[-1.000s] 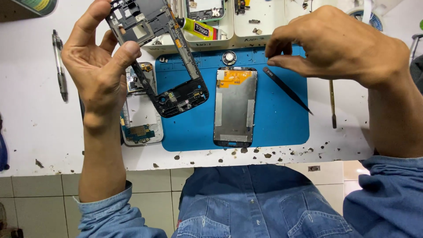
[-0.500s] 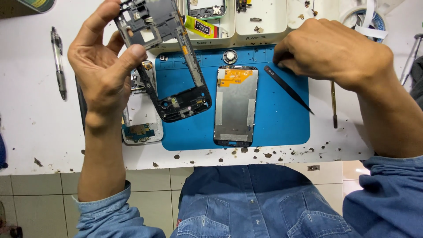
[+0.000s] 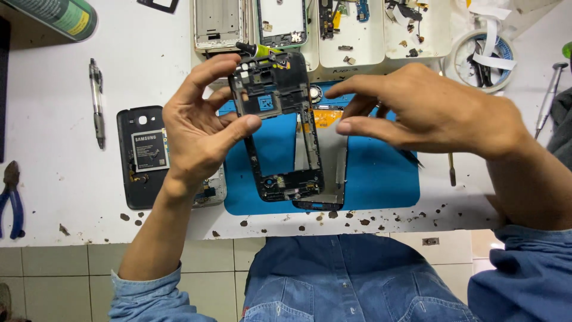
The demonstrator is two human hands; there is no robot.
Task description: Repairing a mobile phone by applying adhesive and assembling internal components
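Grip, left hand (image 3: pixel 199 134): closed on the phone mid-frame (image 3: pixel 277 128); the thumb is pressed against the frame's left edge and the other fingers are wrapped behind its top left corner.
Grip, right hand (image 3: pixel 435 110): nothing is seen to be held; the index finger and thumb are stretched out toward the frame's right edge, and whether the fingertips touch it cannot be told.
Mid-frame position: held up above the blue work mat (image 3: pixel 381 176), upright in the head view with a slight tilt; the camera cut-out end is at the top, the connector end at the bottom.
Mid-frame build: a black open rectangle, through whose window the mat is seen.
Display panel (image 3: pixel 326 161): laid flat on the mat, partly covered by the frame's right side; an orange patch is seen at its upper end.
Back cover (image 3: pixel 142 156): dark grey, laid on the white bench (image 3: pixel 53 197) just left of the left hand, inner side up, with a battery in it.
Pen-like tool (image 3: pixel 96 101): laid on the bench, left of the back cover.
Pliers (image 3: pixel 12 200): blue-handled, at the left edge of the bench.
Parts trays (image 3: pixel 357 45): white, along the far edge, small phone parts laid in them.
Tape roll (image 3: pixel 482 59): at the far right, beside the trays.
Screwdriver (image 3: pixel 548 98): laid at the right edge.
Clothing: denim sleeves and jeans are seen below the bench.
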